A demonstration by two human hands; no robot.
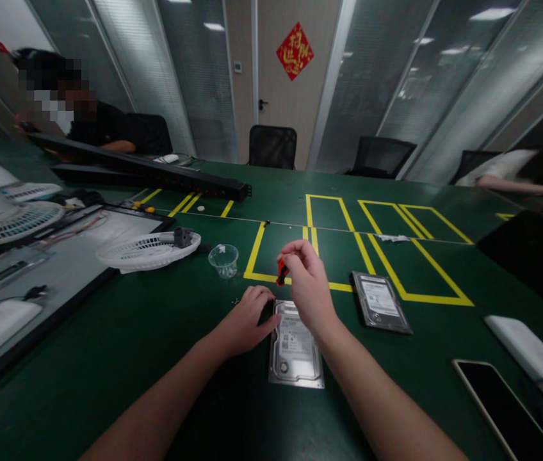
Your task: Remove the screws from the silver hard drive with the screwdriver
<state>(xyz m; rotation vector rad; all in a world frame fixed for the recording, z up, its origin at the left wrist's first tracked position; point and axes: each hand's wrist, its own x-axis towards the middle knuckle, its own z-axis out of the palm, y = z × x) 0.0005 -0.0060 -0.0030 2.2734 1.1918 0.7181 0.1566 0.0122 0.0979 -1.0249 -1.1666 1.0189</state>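
Note:
A silver hard drive [295,352] with a white label lies flat on the green table right in front of me. My left hand [246,321] grips its upper left corner, thumb on the drive's edge and fingers bent at the far side. Above the drive's far end, my right hand [310,285] pinches a small red-and-black screwdriver [281,271], held roughly upright. Whether its tip touches the drive is hidden. To the right lies a second hard drive [380,302], dark-edged with a white label. A clear plastic cup [224,261] stands beyond my left hand, with tiny bits, perhaps screws, nearby.
Yellow tape [435,299] marks rectangles on the table. On the left lie a white fan grille [149,251] and a large grey panel [74,256]; a long black bar [156,168] lies behind. A phone [502,403] and white device [531,355] sit right. People sit at both sides.

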